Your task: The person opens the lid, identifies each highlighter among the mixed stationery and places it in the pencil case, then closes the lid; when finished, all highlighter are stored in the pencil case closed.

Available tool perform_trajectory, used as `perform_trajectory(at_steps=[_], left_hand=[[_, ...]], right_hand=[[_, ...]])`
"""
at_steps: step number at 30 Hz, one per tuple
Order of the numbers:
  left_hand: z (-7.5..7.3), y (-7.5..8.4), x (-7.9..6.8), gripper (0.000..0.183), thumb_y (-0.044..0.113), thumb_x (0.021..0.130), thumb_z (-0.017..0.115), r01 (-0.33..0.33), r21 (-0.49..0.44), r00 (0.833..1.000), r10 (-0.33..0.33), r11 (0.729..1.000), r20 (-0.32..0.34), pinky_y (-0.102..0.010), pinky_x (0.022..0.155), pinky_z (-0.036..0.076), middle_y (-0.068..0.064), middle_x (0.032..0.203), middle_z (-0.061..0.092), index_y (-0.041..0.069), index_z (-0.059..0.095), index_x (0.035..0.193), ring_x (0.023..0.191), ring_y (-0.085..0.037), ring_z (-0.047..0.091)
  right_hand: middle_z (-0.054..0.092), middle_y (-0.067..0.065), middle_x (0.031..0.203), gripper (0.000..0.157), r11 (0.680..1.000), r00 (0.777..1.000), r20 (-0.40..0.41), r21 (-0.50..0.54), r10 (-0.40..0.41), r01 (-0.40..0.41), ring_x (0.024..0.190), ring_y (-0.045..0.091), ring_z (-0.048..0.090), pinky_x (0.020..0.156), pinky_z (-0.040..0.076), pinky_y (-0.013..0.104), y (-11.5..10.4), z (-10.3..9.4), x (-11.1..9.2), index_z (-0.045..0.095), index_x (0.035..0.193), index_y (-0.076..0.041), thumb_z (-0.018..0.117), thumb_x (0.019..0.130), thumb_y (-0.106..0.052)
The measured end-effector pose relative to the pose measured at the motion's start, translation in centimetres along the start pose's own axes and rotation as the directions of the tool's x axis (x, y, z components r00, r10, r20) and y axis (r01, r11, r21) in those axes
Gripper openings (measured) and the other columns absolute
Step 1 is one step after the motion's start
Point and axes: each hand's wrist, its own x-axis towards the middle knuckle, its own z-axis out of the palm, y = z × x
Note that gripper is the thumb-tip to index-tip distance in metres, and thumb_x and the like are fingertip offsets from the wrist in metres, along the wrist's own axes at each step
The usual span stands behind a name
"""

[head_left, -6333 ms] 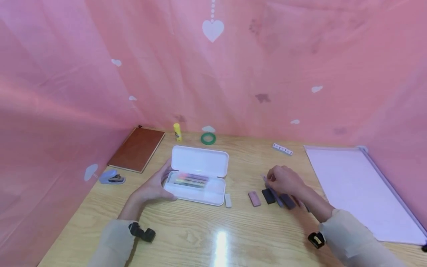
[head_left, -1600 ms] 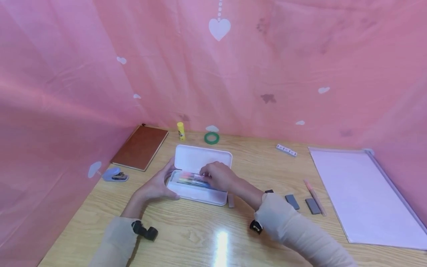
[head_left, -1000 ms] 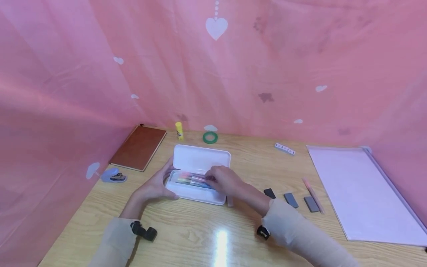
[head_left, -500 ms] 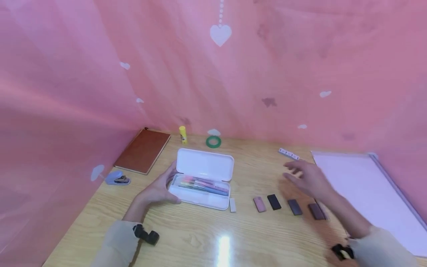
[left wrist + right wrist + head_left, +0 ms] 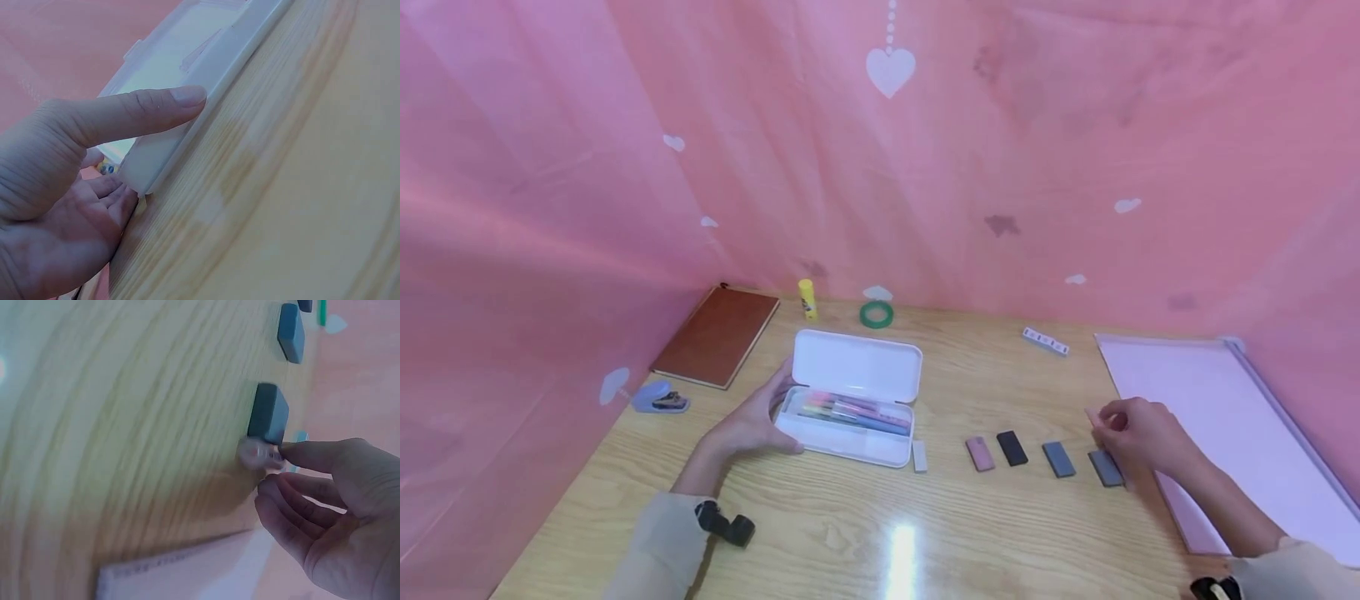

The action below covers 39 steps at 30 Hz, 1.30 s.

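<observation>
My left hand (image 5: 752, 423) grips the left end of a white pencil case (image 5: 857, 452), its thumb (image 5: 150, 112) on the case's front wall. The case's lid (image 5: 857, 365) stands up, and several coloured pens (image 5: 850, 412) lie in the back compartment. At the right, my right hand (image 5: 1142, 433) pinches a pinkish pen (image 5: 1092, 417) between thumb and fingers; its rounded end (image 5: 253, 454) shows in the right wrist view. The pen lies beside a dark grey eraser (image 5: 1106, 468), and the hand covers most of it.
Left of the grey eraser lie a blue-grey eraser (image 5: 1058, 459), a black one (image 5: 1012, 448), a pink one (image 5: 980, 454) and a white one (image 5: 920, 456). A white board (image 5: 1217, 417), power strip-like bar (image 5: 1046, 341), green tape (image 5: 876, 314), glue stick (image 5: 807, 300), notebook (image 5: 718, 336) and stapler (image 5: 659, 398) lie around.
My right hand has gone from the erasers to the case, let go of a blue pen there, and come back right onto the pinkish pen. My left hand has stayed on the case.
</observation>
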Motion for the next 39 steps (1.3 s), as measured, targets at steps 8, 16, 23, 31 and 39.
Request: perform_trajectory(at_steps=[8, 16, 23, 31, 39], left_hand=[[0.6, -0.3, 0.4, 0.137, 0.023, 0.049, 0.094, -0.019, -0.02, 1.0, 0.019, 1.0, 0.012, -0.05, 0.116, 0.01, 0.011, 0.15, 0.028, 0.046, 0.003, 0.148, 0.141, -0.017, 0.021], [0.5, 0.2, 0.4, 0.137, 0.026, 0.048, 0.094, 0.03, 0.011, 1.0, -0.03, 0.999, 0.0, -0.05, 0.116, 0.009, 0.009, 0.153, 0.025, 0.045, 0.003, 0.148, 0.143, -0.017, 0.017], [0.2, 0.2, 0.5, 0.138, 0.026, 0.048, 0.094, 0.004, 0.017, 1.0, -0.004, 1.0, 0.001, -0.05, 0.116, 0.01, 0.01, 0.153, 0.025, 0.04, 0.002, 0.15, 0.142, -0.017, 0.019], [0.4, 0.2, 0.5, 0.139, 0.027, 0.048, 0.094, 0.029, 0.027, 1.0, -0.029, 0.999, -0.01, -0.051, 0.115, 0.009, 0.007, 0.151, 0.029, 0.04, 0.001, 0.15, 0.143, -0.018, 0.019], [0.4, 0.6, 0.4, 0.138, 0.025, 0.047, 0.095, 0.047, 0.014, 0.999, -0.047, 0.999, -0.011, -0.053, 0.115, 0.009, 0.008, 0.152, 0.026, 0.046, 0.002, 0.148, 0.143, -0.019, 0.018]], right_hand=[[0.066, 0.002, 0.069, 0.025, 0.999, 0.999, 0.004, 0.006, -0.041, 0.041, 0.059, 0.012, 0.057, 0.053, 0.046, 0.032, -0.1, -0.5, 0.1, 0.069, 0.096, 0.005, 0.069, 0.081, -0.015], [0.067, 0.003, 0.075, 0.025, 0.993, 0.993, 0.028, 0.05, -0.111, 0.11, 0.061, 0.01, 0.058, 0.053, 0.047, 0.029, -4.2, -1.6, 2.0, 0.067, 0.106, 0.004, 0.066, 0.084, -0.01], [0.067, 0.001, 0.071, 0.02, 0.939, 0.944, 0.057, 0.135, -0.326, 0.316, 0.052, 0.003, 0.053, 0.049, 0.045, 0.021, -13.0, -0.3, 5.6, 0.068, 0.105, -0.001, 0.065, 0.086, -0.008], [0.064, -0.002, 0.069, 0.02, 0.853, 0.861, 0.066, 0.199, -0.503, 0.483, 0.058, 0.004, 0.052, 0.054, 0.045, 0.02, -21.8, 2.3, 9.3, 0.071, 0.104, -0.005, 0.067, 0.085, -0.008], [0.065, -0.004, 0.072, 0.02, 0.803, 0.818, 0.077, 0.261, -0.57, 0.536, 0.063, 0.004, 0.054, 0.06, 0.047, 0.018, -25.6, 5.2, 11.4, 0.071, 0.104, -0.007, 0.068, 0.085, -0.008]])
